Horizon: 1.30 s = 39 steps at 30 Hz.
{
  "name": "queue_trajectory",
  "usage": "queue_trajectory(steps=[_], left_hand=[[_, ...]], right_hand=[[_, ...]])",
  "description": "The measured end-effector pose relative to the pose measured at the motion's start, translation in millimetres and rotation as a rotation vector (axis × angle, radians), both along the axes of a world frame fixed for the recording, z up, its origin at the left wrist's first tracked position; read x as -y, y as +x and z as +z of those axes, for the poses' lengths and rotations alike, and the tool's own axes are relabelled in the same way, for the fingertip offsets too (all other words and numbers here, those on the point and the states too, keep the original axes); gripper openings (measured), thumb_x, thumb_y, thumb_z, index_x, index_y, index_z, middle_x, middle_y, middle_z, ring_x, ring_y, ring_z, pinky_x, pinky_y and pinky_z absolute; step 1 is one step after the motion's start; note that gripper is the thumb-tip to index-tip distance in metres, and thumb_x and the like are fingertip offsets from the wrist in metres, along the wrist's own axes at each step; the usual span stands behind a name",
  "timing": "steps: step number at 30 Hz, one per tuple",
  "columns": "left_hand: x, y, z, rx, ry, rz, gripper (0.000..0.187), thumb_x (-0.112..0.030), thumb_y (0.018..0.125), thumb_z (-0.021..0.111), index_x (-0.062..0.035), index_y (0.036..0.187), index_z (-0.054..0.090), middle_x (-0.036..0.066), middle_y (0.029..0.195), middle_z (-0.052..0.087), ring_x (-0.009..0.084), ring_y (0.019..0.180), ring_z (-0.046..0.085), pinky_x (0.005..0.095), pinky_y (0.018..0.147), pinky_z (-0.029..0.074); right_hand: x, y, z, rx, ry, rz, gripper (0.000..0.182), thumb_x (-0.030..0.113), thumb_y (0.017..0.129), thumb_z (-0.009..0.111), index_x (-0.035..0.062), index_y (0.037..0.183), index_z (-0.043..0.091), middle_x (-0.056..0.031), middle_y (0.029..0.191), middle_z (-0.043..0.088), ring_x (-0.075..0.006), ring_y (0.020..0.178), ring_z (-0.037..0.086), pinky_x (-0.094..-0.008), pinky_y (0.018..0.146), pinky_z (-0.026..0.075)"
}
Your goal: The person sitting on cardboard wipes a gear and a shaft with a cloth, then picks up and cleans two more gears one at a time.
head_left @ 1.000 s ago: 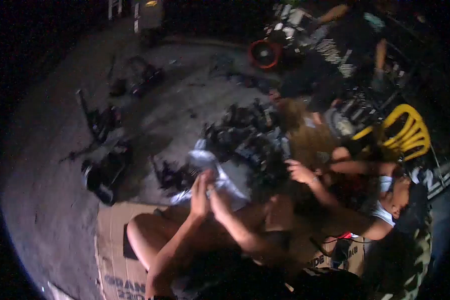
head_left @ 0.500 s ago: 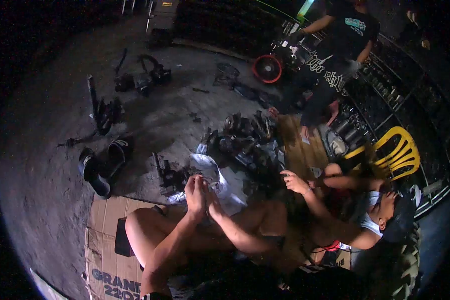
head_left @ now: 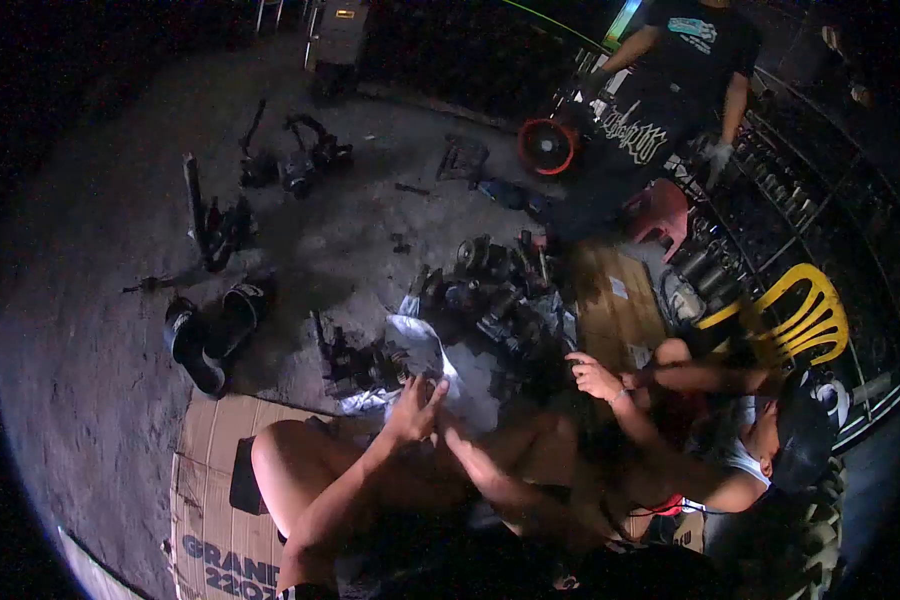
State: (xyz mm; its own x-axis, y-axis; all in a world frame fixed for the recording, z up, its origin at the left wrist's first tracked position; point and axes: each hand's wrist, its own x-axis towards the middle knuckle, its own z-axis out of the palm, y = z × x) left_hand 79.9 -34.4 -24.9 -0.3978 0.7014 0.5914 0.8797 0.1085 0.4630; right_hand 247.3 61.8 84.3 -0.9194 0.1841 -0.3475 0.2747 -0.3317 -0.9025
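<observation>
My left hand (head_left: 413,410) is raised over my lap, its fingers bent and drawn together. Whatever lies in them, if anything, is too small and dark to make out. Close against it on the right is my right hand (head_left: 460,446), smeared by motion, with its fingers partly hidden. Just beyond both hands a crumpled white sheet (head_left: 454,383) lies on the floor. A dark metal machine part (head_left: 348,362) rests beside it on the left. Behind the sheet is a pile of greasy metal parts (head_left: 490,290).
I sit on flattened cardboard (head_left: 210,455). Black slippers (head_left: 198,350) lie at left, more dark parts (head_left: 220,230) behind them. A seated person (head_left: 660,435) is close on my right, near a yellow chair (head_left: 815,310). Another person (head_left: 695,80) stands behind, beside a red-rimmed round object (head_left: 548,147).
My hands have shifted down and slightly right, and the left has turned against the right. The standing person has moved their legs, and a red stool-like object now shows there.
</observation>
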Motion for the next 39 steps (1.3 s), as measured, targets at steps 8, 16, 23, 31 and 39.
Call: queue_trajectory(steps=[8, 16, 23, 31, 39], left_hand=[[3, 14, 88, 1.097, 0.189, -0.037, 0.034, -0.030, 0.099, 0.057, 0.0010, 0.114, 0.060, 0.012, 0.103, 0.066, 0.0167, 0.096, 0.059, 0.0331, 0.086, 0.047], [34, -12, 101, 0.776, -0.009, 0.089, 0.037, -0.011, 0.076, 0.073, -0.0061, 0.112, 0.063, 0.019, 0.100, 0.066, 0.0276, 0.089, 0.066, 0.0347, 0.078, 0.050], [43, -15, 106, 0.842, -0.111, -0.026, 0.031, -0.009, 0.081, 0.068, -0.0049, 0.112, 0.062, 0.017, 0.101, 0.065, 0.0227, 0.094, 0.064, 0.0362, 0.083, 0.050], [41, -7, 96, 0.953, 0.287, -0.338, 0.019, -0.006, 0.094, 0.060, -0.0035, 0.111, 0.052, 0.003, 0.100, 0.057, 0.0104, 0.095, 0.056, 0.0287, 0.085, 0.047], [39, -9, 100, 0.699, 0.135, -0.094, 0.025, -0.009, 0.088, 0.067, -0.0018, 0.112, 0.062, 0.011, 0.105, 0.067, 0.0176, 0.091, 0.063, 0.0338, 0.081, 0.050]], right_hand=[[-24, -2, -15, -0.019, 0.152, 0.040, 0.047, 0.043, 0.097, 0.057, 0.0069, 0.128, 0.057, -0.0046, 0.128, 0.056, -0.0169, 0.118, 0.052, -0.0335, 0.100, 0.043], [-80, -88, -105, 0.086, -0.233, -0.243, 0.051, 0.050, 0.089, 0.066, 0.0097, 0.121, 0.061, -0.0032, 0.120, 0.057, -0.0189, 0.108, 0.053, -0.0358, 0.095, 0.043], [-77, -100, 18, -0.337, 0.308, 0.290, 0.042, 0.013, 0.092, 0.066, 0.0076, 0.132, 0.052, 0.0028, 0.096, 0.053, -0.0076, 0.086, 0.051, -0.0248, 0.077, 0.044], [-52, -93, -32, -0.384, 0.458, 0.543, 0.032, -0.004, 0.091, 0.056, 0.0012, 0.122, 0.060, -0.0042, 0.108, 0.066, -0.0132, 0.103, 0.058, -0.0317, 0.095, 0.046], [-81, -82, 10, -0.189, 0.060, -0.017, 0.026, 0.020, 0.096, 0.058, 0.0024, 0.114, 0.062, -0.0076, 0.102, 0.069, -0.0185, 0.088, 0.066, -0.0307, 0.084, 0.052]])
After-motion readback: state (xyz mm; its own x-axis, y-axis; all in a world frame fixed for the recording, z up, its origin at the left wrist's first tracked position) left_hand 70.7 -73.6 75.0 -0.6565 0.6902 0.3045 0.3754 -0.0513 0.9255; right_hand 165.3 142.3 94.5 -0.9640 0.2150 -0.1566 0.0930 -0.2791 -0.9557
